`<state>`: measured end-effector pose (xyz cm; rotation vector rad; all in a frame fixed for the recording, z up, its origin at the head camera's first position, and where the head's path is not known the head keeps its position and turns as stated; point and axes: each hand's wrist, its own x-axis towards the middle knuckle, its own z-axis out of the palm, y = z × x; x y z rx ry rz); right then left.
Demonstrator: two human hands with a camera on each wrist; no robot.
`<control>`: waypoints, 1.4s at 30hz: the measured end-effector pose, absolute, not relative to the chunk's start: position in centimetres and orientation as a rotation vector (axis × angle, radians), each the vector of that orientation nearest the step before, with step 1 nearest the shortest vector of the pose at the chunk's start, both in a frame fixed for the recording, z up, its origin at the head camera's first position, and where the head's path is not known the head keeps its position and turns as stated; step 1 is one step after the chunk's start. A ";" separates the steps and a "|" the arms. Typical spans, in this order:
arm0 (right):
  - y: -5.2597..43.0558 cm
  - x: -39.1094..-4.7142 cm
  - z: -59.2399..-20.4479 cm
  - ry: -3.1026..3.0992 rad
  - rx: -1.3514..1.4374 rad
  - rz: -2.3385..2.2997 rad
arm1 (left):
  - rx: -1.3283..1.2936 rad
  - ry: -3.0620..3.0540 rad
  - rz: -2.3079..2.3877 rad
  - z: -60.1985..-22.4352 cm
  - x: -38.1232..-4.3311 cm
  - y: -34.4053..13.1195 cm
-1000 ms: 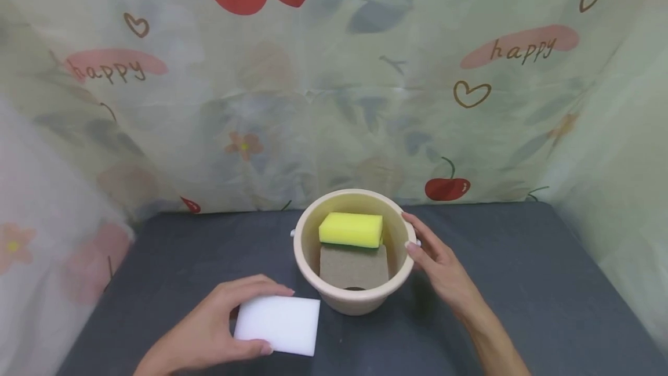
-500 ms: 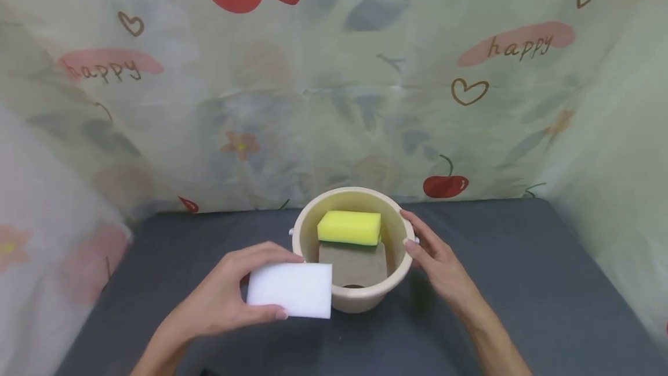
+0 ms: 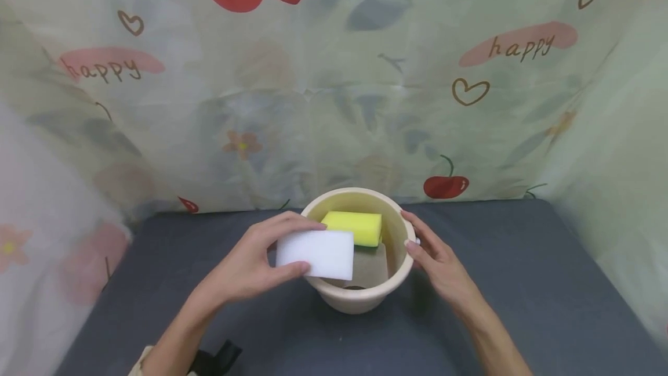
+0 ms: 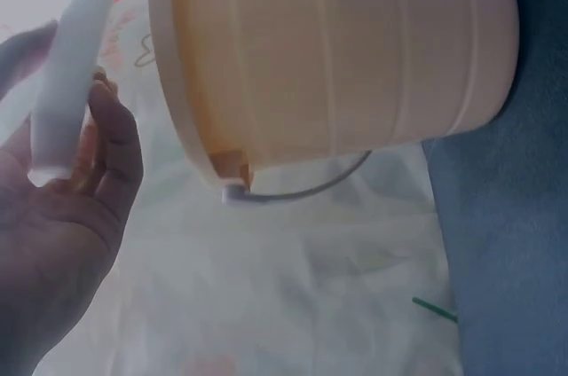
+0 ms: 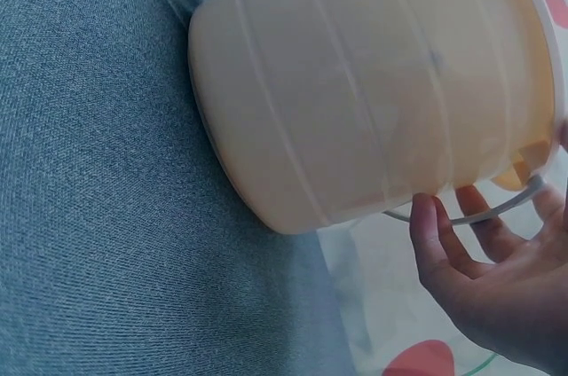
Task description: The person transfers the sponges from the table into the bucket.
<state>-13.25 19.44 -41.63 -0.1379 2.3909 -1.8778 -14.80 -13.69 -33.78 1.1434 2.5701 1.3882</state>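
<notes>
My left hand (image 3: 250, 260) pinches a white sponge block (image 3: 320, 255) between thumb and fingers, over the near left rim of a beige bucket (image 3: 351, 303). The left wrist view shows the white block (image 4: 73, 74) nearly edge-on, beside the bucket's rim. Inside the bucket, a yellow sponge (image 3: 362, 226) with a dark green underside leans on a grey-brown block (image 3: 373, 266); the white block partly hides both. My right hand (image 3: 443, 268) holds the bucket's right rim, its fingertips against the outer wall near the handle (image 5: 501, 209).
The bucket stands upright on a dark blue-grey cloth-covered table (image 3: 522, 283). A printed curtain (image 3: 313, 115) hangs behind the table and along both sides. A black strap (image 3: 224, 357) shows near my left forearm.
My left hand has lifted the white sponge block from the table at the front left, up and rightward over the bucket's rim. The right hand and the bucket have stayed in place.
</notes>
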 end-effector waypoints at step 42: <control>19.2 -13.1 -41.6 2.415 -0.103 -1.844 | 1.280 2.716 1.260 -35.8 -17.0 -9.8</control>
